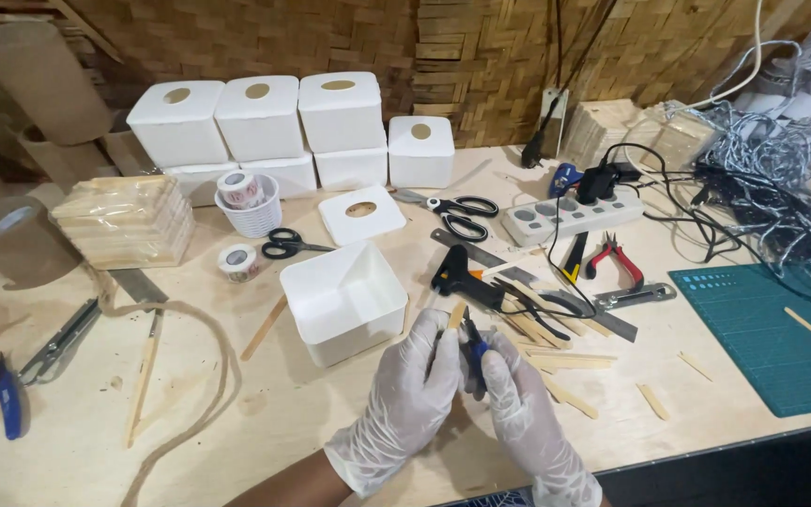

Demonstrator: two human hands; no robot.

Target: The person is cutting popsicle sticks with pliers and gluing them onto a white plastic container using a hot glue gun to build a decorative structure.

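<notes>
A short wooden stick (pixel 457 314) is pinched in the gloved left hand (pixel 417 385), blue-handled cutters (pixel 474 352) are gripped tight by the right hand (pixel 518 399), just beside the open white box (pixel 344 300).

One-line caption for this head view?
Gloved left hand holds a wooden stick; right hand grips small cutters.

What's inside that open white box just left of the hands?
The open white box shows only bare white inner walls and floor; nothing lies in the part visible. Its near wall hides the front strip of the floor. The separate lid lies flat behind it.
</notes>
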